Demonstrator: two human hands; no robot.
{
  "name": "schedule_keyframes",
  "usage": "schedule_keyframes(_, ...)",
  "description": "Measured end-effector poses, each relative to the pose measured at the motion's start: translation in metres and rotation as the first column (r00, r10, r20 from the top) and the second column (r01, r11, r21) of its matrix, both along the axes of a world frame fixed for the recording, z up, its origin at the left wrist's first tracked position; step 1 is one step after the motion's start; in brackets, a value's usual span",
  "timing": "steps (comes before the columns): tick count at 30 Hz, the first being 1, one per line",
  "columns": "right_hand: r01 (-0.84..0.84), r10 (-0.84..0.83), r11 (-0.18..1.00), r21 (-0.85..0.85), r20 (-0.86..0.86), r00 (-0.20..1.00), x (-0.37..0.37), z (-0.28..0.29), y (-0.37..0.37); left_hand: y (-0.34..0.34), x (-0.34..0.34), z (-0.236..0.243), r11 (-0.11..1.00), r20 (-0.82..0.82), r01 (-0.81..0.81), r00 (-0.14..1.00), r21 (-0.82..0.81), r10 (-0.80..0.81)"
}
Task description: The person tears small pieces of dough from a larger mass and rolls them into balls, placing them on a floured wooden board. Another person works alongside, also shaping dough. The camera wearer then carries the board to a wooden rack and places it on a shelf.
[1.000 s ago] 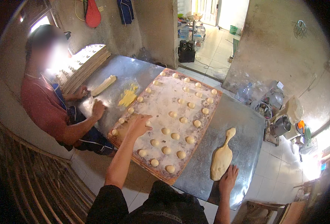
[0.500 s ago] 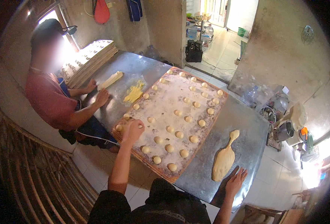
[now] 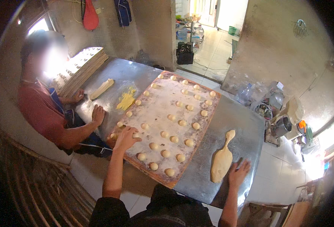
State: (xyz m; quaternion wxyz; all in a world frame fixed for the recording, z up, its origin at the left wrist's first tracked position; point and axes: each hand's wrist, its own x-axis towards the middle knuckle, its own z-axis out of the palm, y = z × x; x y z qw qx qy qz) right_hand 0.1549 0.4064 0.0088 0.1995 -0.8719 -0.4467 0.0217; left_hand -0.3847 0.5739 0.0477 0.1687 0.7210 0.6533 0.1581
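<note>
My left hand (image 3: 127, 138) is over the near left part of a floured wooden board (image 3: 156, 108). Its thumb and fingers are parted, with a small pale dough ball (image 3: 136, 135) between them at the board. Several similar balls, such as one dough ball (image 3: 153, 146), lie in rows across the board. My right hand (image 3: 239, 172), slightly blurred, is open with fingers stretched out above the metal table (image 3: 239, 121). Beside it, to its left, a long lump of dough (image 3: 222, 162) with a narrow neck lies on the metal; the hand does not hold it.
On the left a co-worker (image 3: 42, 102) has hands near a dough strip (image 3: 102, 89). A yellow smear (image 3: 126, 99) lies by the board. A stack of boards (image 3: 82, 70) stands at the back left. Buckets (image 3: 282, 125) are beyond the table's right edge.
My left hand's fingers have parted around the dough ball, which they pinched before. My right hand has lifted a little beside the dough lump. The co-worker's hands moved, and the view shifted.
</note>
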Motion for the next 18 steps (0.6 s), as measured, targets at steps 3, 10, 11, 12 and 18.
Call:
schedule_keyframes(3, -0.208, 0.208, 0.978, 0.006, -0.01, 0.978, -0.03, -0.022, -0.047, 0.005, -0.006, -0.003, 0.997, 0.046, -0.075, 0.996, 0.024, 0.074)
schedule_keyframes(10, -0.163, 0.163, 0.986, -0.037, 0.0, 0.987, -0.032, -0.009, -0.05, 0.004, -0.001, 0.011, 0.999, -0.055, 0.037, 0.998, -0.004, -0.037)
schedule_keyframes(11, -0.155, 0.155, 0.987, -0.045, -0.004, 0.988, -0.03, -0.011, -0.049, 0.001, -0.005, 0.006, 0.999, -0.071, 0.043, 0.997, 0.015, -0.042)
schedule_keyframes(12, -0.143, 0.143, 0.988, -0.052, -0.005, 0.99, -0.027, -0.013, -0.048, 0.0, -0.005, 0.007, 0.998, -0.085, 0.053, 0.995, 0.035, -0.049)
schedule_keyframes(18, -0.037, 0.042, 0.999, -0.038, 0.142, 0.989, 0.009, -0.029, -0.018, 0.018, 0.018, 0.02, 0.975, -0.172, 0.007, 0.985, 0.222, 0.032)
